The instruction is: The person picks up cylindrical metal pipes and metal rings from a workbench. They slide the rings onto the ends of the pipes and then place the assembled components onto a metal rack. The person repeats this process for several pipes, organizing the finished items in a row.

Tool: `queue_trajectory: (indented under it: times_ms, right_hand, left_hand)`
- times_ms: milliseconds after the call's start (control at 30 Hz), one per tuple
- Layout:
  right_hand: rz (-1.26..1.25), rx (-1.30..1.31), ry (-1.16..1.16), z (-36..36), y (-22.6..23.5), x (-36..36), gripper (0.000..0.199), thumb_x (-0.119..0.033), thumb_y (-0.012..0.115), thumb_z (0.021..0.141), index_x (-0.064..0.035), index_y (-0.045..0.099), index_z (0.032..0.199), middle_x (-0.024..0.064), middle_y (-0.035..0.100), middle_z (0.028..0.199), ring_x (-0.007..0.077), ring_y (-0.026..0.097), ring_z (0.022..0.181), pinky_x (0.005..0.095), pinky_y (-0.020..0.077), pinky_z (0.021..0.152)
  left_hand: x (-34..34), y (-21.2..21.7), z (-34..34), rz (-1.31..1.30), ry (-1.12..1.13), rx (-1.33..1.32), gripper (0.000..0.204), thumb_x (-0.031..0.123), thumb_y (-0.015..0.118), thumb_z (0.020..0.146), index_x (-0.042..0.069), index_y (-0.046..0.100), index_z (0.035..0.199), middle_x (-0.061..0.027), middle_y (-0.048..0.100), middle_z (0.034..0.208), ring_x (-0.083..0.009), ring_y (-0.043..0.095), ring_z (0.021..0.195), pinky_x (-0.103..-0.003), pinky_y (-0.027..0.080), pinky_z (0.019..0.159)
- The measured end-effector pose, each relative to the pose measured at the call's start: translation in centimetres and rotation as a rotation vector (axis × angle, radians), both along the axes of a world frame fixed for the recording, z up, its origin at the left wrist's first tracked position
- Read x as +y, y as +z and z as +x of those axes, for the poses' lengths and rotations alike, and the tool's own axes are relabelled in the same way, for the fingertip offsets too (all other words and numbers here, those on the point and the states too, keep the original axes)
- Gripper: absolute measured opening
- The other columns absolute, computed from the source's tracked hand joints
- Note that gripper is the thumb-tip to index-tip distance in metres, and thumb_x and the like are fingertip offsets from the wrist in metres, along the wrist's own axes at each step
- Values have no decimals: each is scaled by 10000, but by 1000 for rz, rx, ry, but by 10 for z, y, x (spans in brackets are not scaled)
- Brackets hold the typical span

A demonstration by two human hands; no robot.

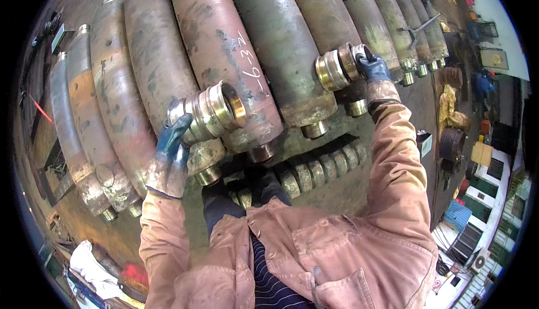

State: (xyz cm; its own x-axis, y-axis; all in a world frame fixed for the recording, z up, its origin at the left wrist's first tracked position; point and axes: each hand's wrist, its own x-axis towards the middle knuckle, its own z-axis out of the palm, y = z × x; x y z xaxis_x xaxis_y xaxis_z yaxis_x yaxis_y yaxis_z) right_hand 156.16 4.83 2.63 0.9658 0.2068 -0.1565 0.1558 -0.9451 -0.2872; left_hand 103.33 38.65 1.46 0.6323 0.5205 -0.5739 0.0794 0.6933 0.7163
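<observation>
Head view: gloved fingers of both hands gripping 2 shiny ribbed metal fittings (213,112).

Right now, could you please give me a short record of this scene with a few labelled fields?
Setting: workshop floor with a row of large rusty steel cylinders lying side by side
Left hand: in a blue glove, gripping a shiny ringed metal fitting
Right hand: in a blue glove, gripping a second ringed fitting
Fittings: both held up in front of the cylinder ends
Below: a row of short metal sleeves on the floor
Clothing: worn pinkish-brown work jacket
</observation>
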Motion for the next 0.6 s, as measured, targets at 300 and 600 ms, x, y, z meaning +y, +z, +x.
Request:
queue_trajectory:
  times_ms: [300,600]
  right_hand:
    - [286,188,38,-14,37,-6,666,-566,736,841,15,715,1165,165,750,1025,236,714,921,373,555,837]
    - [265,165,-74,26,0,-33,617,-605,678,868,-62,742,1154,137,759,949,254,701,831,399,533,816]
  left_hand:
    - [-13,31,17,-78,77,-27,488,122,708,932,24,531,1376,-126,648,1261,-248,671,1100,-384,586,924]
    - [-14,25,23,-106,62,-14,554,117,709,918,-12,490,1411,-168,624,1309,-287,653,1161,-412,563,1004]
